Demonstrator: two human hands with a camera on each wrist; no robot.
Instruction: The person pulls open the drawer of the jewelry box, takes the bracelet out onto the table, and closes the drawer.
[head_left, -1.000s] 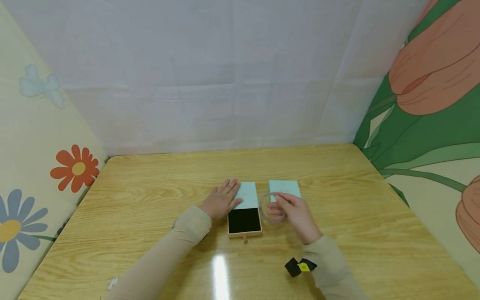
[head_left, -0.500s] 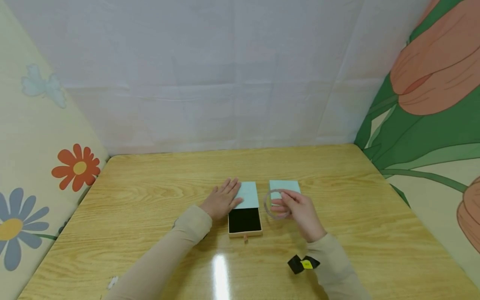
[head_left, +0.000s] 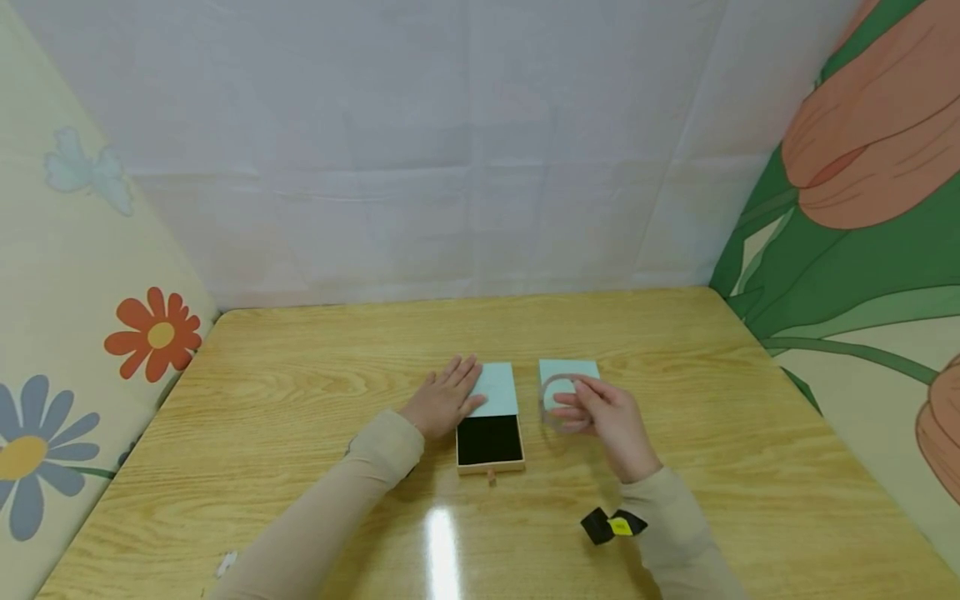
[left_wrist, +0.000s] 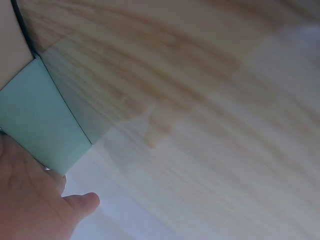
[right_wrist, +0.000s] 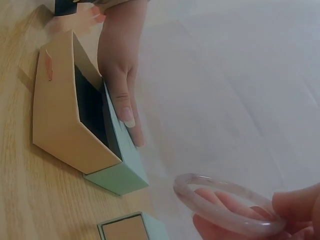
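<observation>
My left hand (head_left: 442, 402) lies with straight fingers on the light-blue sleeve of a drawer-style gift box (head_left: 497, 390). Its black-lined drawer (head_left: 489, 442) is pulled out toward me, with a small ribbon tab on the front. In the right wrist view, the drawer's tan front (right_wrist: 55, 107) stands upright beside my left hand (right_wrist: 120, 60). My right hand (head_left: 618, 429) pinches a pale translucent bangle (right_wrist: 220, 218) between thumb and fingers, raised off the table. Below and behind it is a second, light-blue box (head_left: 587, 369), partly covered by the hand.
Both boxes stand on a wood-grain table (head_left: 337, 350). A black and yellow tag (head_left: 615, 526) is at my right sleeve. Near my left forearm lies a small white scrap (head_left: 227, 564). A white cloth (head_left: 450, 167) hangs behind the table, with flower-printed panels on both sides.
My right hand has moved to the right and slightly away from me with the bangle, from beside the drawer to over the second box. The left hand has stayed in place.
</observation>
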